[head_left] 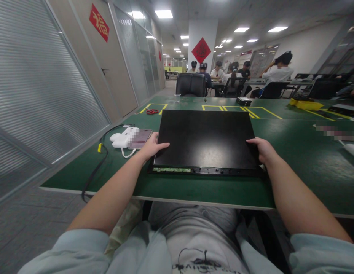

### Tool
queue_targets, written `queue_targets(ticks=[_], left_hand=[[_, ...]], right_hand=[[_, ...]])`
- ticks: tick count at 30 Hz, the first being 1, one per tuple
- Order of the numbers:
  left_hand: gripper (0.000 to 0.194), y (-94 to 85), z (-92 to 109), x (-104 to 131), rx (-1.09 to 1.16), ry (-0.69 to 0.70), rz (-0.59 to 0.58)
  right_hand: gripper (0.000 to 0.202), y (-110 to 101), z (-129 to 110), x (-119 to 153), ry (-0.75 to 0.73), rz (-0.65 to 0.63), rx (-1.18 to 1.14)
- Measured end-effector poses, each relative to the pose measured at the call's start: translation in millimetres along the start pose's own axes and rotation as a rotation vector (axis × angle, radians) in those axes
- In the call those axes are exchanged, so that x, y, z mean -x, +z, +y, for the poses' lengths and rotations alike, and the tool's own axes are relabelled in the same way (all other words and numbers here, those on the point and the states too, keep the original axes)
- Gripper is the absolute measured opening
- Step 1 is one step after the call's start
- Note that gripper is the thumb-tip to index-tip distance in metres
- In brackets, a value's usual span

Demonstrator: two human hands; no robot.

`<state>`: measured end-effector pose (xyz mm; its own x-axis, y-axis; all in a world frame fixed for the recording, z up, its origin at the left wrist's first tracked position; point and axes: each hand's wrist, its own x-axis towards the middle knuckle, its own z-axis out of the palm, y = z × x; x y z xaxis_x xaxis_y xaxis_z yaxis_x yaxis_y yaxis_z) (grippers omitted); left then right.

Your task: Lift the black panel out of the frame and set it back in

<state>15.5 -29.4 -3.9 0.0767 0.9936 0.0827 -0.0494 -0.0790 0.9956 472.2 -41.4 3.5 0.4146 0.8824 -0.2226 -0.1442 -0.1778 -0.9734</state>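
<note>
A black flat display panel (207, 139) lies in front of me, its dark face up. Along its near edge runs a black frame strip (222, 172) with a green circuit board (173, 170) showing at the left part. My left hand (154, 146) grips the panel's left edge, thumb on the face and fingers mostly hidden at the side. On the right edge my right hand (262, 150) holds the panel the same way, its thumb on top and the other fingers largely out of sight.
The green table (302, 171) bears a phone (140, 138), white devices (125, 137), a black cable (104, 163), red scissors (152, 111), a clear cup (177, 97), a black box (243, 101) and a yellow item (306, 104). Several people sit at tables behind.
</note>
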Motion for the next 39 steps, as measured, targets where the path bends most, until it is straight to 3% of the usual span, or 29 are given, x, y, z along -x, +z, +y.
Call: queue_targets(ticks=[8, 14, 21, 28, 39], left_hand=[[0.066, -3.6, -5, -3, -0.041, 0.001, -0.013], [0.083, -3.8, -2, 0, -0.047, -0.03, -0.044], [0.076, -3.4, 0, 0, -0.061, -0.036, -0.037], [0.073, -2.3, 0, 0, -0.051, -0.044, -0.033], [0.075, -6.0, -3, -3, -0.055, -0.05, -0.025]], right_hand=[[0.021, 3, -3, 7, 0.01, -0.001, 0.063], [0.029, 6, -3, 12, -0.049, 0.03, 0.106], [0.027, 6, -2, 12, -0.068, 0.085, 0.153], [0.019, 3, 1, 6, -0.014, -0.044, 0.18], [0.03, 1, 6, -4, -0.101, -0.063, 0.215]])
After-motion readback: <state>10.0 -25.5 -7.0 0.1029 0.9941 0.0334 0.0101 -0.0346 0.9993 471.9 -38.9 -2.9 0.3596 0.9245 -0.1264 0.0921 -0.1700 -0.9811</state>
